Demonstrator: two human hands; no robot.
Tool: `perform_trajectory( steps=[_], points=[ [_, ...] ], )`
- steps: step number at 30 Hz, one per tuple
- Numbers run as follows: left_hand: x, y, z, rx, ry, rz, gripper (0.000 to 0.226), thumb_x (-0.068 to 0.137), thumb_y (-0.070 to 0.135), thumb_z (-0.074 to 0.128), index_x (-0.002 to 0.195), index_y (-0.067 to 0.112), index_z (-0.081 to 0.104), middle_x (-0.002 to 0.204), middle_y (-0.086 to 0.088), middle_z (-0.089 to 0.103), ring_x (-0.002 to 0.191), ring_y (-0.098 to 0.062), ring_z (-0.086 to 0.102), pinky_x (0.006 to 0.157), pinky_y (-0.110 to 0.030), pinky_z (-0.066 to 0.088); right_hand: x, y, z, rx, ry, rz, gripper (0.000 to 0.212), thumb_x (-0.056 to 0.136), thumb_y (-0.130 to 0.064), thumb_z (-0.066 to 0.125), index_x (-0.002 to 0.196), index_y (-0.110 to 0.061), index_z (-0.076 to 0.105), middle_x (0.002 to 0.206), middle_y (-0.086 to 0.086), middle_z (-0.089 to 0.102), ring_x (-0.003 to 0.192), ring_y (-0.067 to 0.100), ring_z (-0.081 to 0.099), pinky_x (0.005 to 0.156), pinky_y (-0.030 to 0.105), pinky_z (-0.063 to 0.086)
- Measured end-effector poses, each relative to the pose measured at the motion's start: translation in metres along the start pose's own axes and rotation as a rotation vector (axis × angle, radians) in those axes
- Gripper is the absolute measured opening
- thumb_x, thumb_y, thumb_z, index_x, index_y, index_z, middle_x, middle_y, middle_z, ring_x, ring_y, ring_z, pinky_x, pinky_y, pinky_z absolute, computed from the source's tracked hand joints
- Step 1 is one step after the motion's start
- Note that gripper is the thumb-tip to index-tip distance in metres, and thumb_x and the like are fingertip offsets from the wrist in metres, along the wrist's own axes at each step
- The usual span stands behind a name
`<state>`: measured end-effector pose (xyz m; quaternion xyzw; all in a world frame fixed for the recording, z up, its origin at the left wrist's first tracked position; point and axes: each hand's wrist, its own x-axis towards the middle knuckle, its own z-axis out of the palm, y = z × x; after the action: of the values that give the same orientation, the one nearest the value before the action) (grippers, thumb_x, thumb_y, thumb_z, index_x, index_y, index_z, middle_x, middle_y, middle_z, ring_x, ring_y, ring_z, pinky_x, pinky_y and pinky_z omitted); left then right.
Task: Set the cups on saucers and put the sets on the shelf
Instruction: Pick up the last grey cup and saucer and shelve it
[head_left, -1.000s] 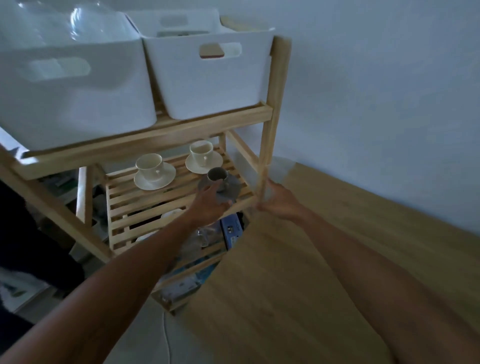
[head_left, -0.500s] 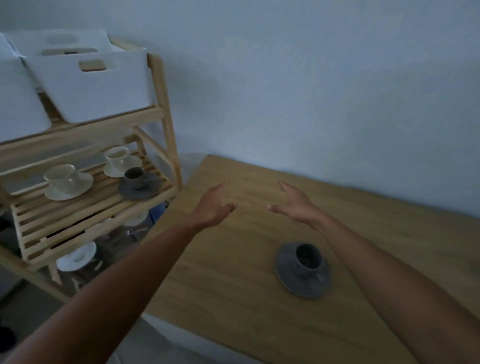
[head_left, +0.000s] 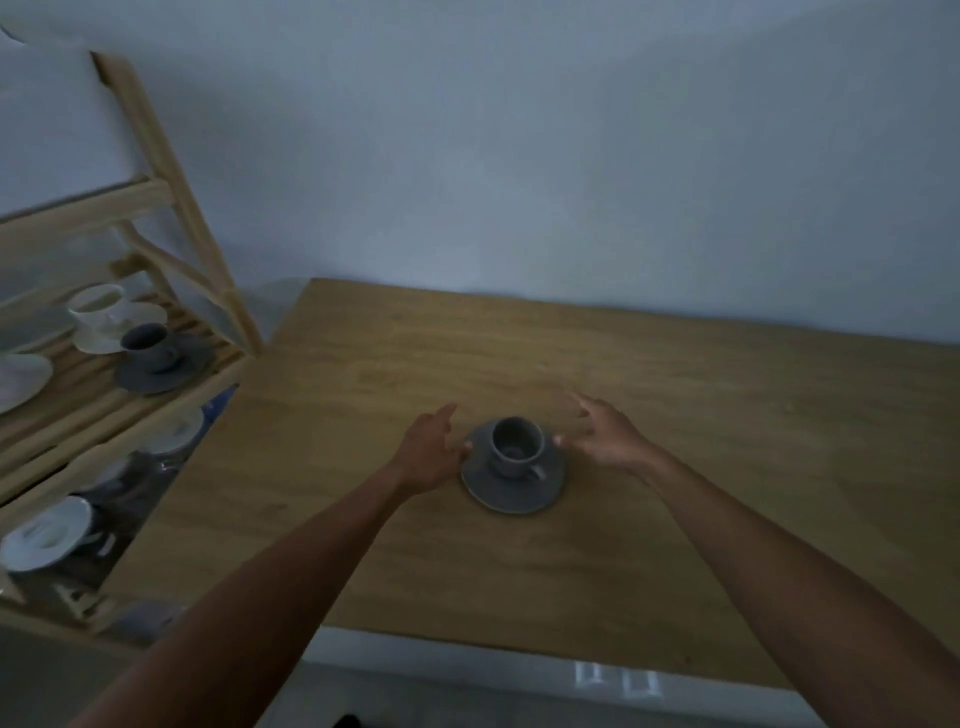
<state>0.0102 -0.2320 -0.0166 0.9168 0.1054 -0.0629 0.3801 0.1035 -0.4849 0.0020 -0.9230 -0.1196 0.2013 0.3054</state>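
Note:
A grey cup (head_left: 515, 447) stands upright on a grey saucer (head_left: 511, 491) in the middle of the wooden table (head_left: 675, 415). My left hand (head_left: 431, 452) is open at the saucer's left rim, fingertips at or just touching it. My right hand (head_left: 605, 436) is open just right of the cup, fingers spread, holding nothing. On the wooden shelf (head_left: 171, 218) at the left, a second grey cup (head_left: 148, 345) rests on a grey saucer (head_left: 171, 371), with a white cup (head_left: 98, 306) on a white saucer (head_left: 135, 319) behind it.
Another white saucer (head_left: 21, 376) shows at the left edge of the same shelf level. Lower levels hold white plates (head_left: 49, 530) and dark items. A white bin (head_left: 57, 119) sits on the top level. The wall runs along the table's far edge.
The view swung right from the shelf to the table. Both hands left the shelf, where a grey set now rests, and came down on either side of the grey cup and saucer.

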Motion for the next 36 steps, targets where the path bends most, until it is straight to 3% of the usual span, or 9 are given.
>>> perform_trajectory(
  steps=[2, 5, 7, 9, 11, 19, 23, 36],
  points=[
    [-0.002, -0.003, 0.010, 0.010, -0.044, -0.007, 0.072, 0.089, 0.029, 0.062, 0.149, 0.012, 0.026, 0.122, -0.015, 0.059, 0.118, -0.032, 0.052, 0.094, -0.035, 0.044, -0.002, 0.011, 0.013, -0.014, -0.031, 0.010, 0.085, 0.083, -0.032, 0.077, 0.152, -0.016, 0.030, 0.145, 0.011, 0.047, 0.128, 0.025, 0.048, 0.093, 0.025, 0.038],
    [-0.009, -0.009, 0.021, 0.014, -0.078, 0.056, 0.067, 0.087, 0.028, 0.066, 0.144, 0.010, 0.035, 0.130, -0.014, 0.058, 0.122, -0.032, 0.052, 0.096, -0.038, 0.045, -0.002, 0.022, 0.029, 0.007, -0.058, 0.005, 0.084, 0.079, -0.032, 0.080, 0.149, -0.017, 0.037, 0.140, 0.008, 0.053, 0.120, 0.023, 0.055, 0.088, 0.026, 0.043],
    [-0.013, -0.011, 0.027, -0.003, -0.067, 0.103, 0.064, 0.085, 0.029, 0.068, 0.140, 0.012, 0.040, 0.133, -0.011, 0.057, 0.120, -0.030, 0.055, 0.094, -0.036, 0.047, -0.003, 0.027, 0.037, 0.069, -0.058, 0.010, 0.083, 0.075, -0.032, 0.083, 0.146, -0.021, 0.042, 0.131, 0.003, 0.059, 0.103, 0.018, 0.063, 0.071, 0.025, 0.053],
    [-0.013, -0.011, 0.032, -0.020, -0.038, 0.116, 0.066, 0.084, 0.031, 0.069, 0.141, 0.012, 0.039, 0.135, -0.010, 0.056, 0.121, -0.028, 0.055, 0.094, -0.033, 0.046, -0.003, 0.030, 0.043, 0.108, -0.046, 0.015, 0.081, 0.073, -0.029, 0.085, 0.144, -0.022, 0.046, 0.121, -0.001, 0.062, 0.084, 0.011, 0.066, 0.050, 0.022, 0.054],
    [-0.011, -0.010, 0.036, -0.037, -0.010, 0.111, 0.068, 0.084, 0.032, 0.070, 0.141, 0.011, 0.039, 0.137, -0.010, 0.055, 0.122, -0.027, 0.054, 0.095, -0.033, 0.046, 0.000, 0.030, 0.046, 0.122, -0.034, 0.013, 0.081, 0.073, -0.025, 0.086, 0.144, -0.022, 0.047, 0.116, -0.001, 0.064, 0.073, 0.006, 0.064, 0.043, 0.021, 0.052],
    [0.001, -0.013, 0.028, -0.113, 0.004, 0.017, 0.070, 0.083, 0.028, 0.068, 0.144, 0.016, 0.036, 0.138, -0.006, 0.054, 0.124, -0.024, 0.053, 0.100, -0.040, 0.046, 0.008, 0.013, 0.045, 0.192, -0.042, 0.012, 0.081, 0.075, -0.027, 0.084, 0.145, -0.026, 0.044, 0.095, -0.014, 0.063, 0.069, 0.009, 0.065, 0.045, 0.022, 0.051],
    [0.004, -0.021, 0.009, -0.234, 0.061, -0.030, 0.067, 0.084, 0.026, 0.069, 0.143, 0.019, 0.038, 0.137, -0.006, 0.055, 0.122, -0.023, 0.055, 0.099, -0.042, 0.049, 0.024, -0.015, 0.044, 0.234, -0.072, 0.000, 0.085, 0.075, -0.027, 0.085, 0.147, -0.024, 0.040, 0.104, -0.003, 0.065, 0.073, 0.014, 0.068, 0.049, 0.023, 0.054],
    [-0.003, -0.116, -0.129, -0.318, 0.289, -0.086, 0.061, 0.085, 0.022, 0.068, 0.140, 0.021, 0.042, 0.130, -0.006, 0.059, 0.115, -0.023, 0.059, 0.089, -0.038, 0.054, 0.104, -0.178, 0.103, 0.170, -0.216, -0.251, 0.082, 0.075, -0.025, 0.085, 0.146, -0.021, 0.044, 0.086, -0.006, 0.061, 0.051, 0.005, 0.063, 0.046, 0.024, 0.052]
  ],
)
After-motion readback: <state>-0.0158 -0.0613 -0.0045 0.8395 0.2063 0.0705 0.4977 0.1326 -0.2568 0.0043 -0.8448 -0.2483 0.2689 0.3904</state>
